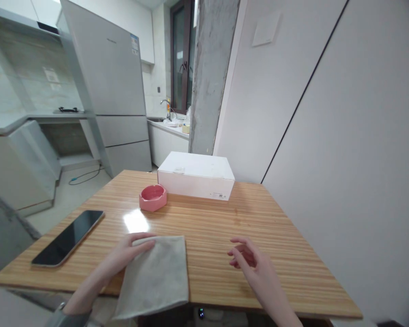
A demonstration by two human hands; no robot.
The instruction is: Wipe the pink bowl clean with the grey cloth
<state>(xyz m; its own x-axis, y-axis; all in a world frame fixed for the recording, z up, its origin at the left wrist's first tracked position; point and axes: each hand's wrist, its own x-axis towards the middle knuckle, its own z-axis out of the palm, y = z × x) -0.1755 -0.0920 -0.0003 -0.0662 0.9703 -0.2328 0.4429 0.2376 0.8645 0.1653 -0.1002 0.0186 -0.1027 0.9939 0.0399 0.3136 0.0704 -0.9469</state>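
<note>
A grey-beige piece of cloth (158, 272), flat and roughly rectangular, lies at the table's front edge, and its lower end hangs over that edge. My left hand (132, 249) grips its upper left corner, thumb on top and the other fingers partly hidden along the edge. Whether the cloth is folded or sewn as a pouch, I cannot tell. To the right, my right hand (247, 256) is held over the bare wood, apart from the cloth, its fingers loosely curved and spread with nothing between them.
On the wooden table (259, 218), a black phone (70, 238) lies at the left. A pink hexagonal ashtray (152, 198) stands beside a white box (196, 177) at the back. A white wall (344, 159) borders the right side; a fridge (105, 81) stands beyond the table.
</note>
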